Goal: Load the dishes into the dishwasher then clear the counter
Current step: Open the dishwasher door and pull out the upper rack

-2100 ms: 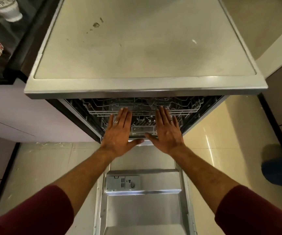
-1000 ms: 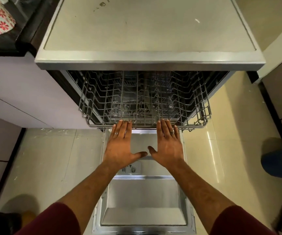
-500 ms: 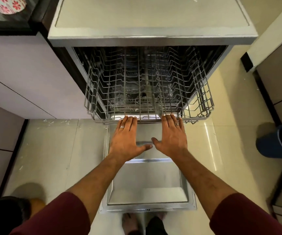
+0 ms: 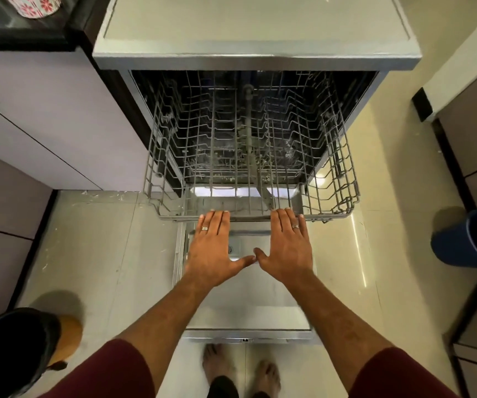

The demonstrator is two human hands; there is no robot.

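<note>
The dishwasher stands open, its door folded down flat over the floor. A grey wire rack is pulled far out of the tub and holds no dishes. My left hand and my right hand are side by side, palms down, fingers straight, with the fingertips at the rack's front rail. Both thumbs point inward and almost meet. A white cup with red flowers sits on the dark counter at the top left.
Pale cabinet fronts flank the dishwasher on the left. A blue bin stands on the floor at the right, a black and orange container at the bottom left. My bare feet are just in front of the door's edge.
The rack has slid out from inside the tub toward me, with both hands staying at its front rail. The view has drawn back and my feet have come into sight.
</note>
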